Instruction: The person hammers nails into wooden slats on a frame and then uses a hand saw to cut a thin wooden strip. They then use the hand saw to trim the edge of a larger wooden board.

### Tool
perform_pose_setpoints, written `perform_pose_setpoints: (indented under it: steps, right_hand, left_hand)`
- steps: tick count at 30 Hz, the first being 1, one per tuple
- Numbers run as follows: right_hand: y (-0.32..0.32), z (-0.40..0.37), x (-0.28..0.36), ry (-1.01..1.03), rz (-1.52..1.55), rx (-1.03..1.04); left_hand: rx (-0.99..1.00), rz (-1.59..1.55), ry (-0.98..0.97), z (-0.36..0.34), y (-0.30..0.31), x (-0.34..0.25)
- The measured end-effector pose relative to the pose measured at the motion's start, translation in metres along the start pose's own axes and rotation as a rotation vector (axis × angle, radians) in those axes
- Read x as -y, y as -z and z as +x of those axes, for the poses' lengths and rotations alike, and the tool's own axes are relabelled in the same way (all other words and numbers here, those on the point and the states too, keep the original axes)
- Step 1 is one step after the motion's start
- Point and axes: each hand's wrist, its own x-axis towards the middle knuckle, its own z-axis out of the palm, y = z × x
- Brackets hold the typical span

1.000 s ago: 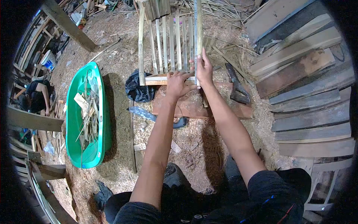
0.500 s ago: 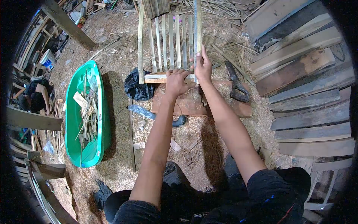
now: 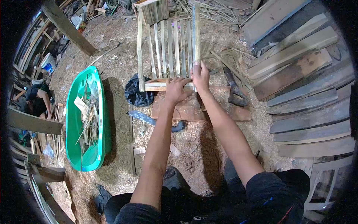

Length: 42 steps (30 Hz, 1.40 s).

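Note:
A slatted wooden frame (image 3: 169, 48), with two long side posts and several thin slats, stands out away from me. Its near crosspiece (image 3: 154, 86) lies under my left hand (image 3: 176, 90), whose fingers are wrapped over the top edge. My right hand (image 3: 200, 77) grips the right side post (image 3: 196, 37) close to that near corner. Below the hands is a reddish-brown board (image 3: 175, 108) on the ground. A handsaw (image 3: 235, 91) rests on its right side, and a black plastic bag (image 3: 137, 89) sits by the frame's left corner.
A green tub (image 3: 70, 123) of wood scraps stands at left. Curved planks (image 3: 309, 110) line the right side. Behind the frame is a stack of wood strips (image 3: 153, 10). A tool with a clear plastic wrapping (image 3: 143, 117) lies near my left forearm. Another person (image 3: 39, 99) crouches far left.
The frame's near end and both hands sit slightly lower in view, and the top of the right post now shows. My right hand's fingers have shifted on the post. The view has tilted slightly.

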Motion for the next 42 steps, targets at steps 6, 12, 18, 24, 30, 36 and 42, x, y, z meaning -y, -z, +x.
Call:
perform_pose_setpoints:
  steps: [6,12,18,24,30,36,42]
  right_hand:
    - [0.005,-0.014,-0.005,-0.100,-0.025,0.019]
    - [0.010,-0.024,-0.027,0.140,-0.359,-0.104]
    - [0.005,-0.059,0.023,0.226,-0.246,0.007]
    - [0.014,-0.081,0.003,0.112,-0.238,0.075]
    - [0.020,-0.109,-0.034,0.052,-0.359,0.038]
    - [0.024,-0.115,-0.039,0.063,-0.352,0.077]
    - [0.023,-0.113,-0.015,-0.017,-0.289,0.109]
  left_hand:
    - [0.281,-0.473,0.130,0.011,0.021,0.021]
    - [-0.071,-0.925,0.288,0.052,0.029,0.005]
    - [-0.254,-0.955,0.239,0.073,0.025,-0.045]
    - [-0.267,-1.284,0.298,0.066,0.028,-0.060]
    - [-0.285,-1.375,0.191,0.066,0.054,-0.076]
    - [-0.355,-1.370,0.138,0.058,0.050,-0.085]
    - [-0.351,-1.309,0.154,0.064,0.054,-0.084]
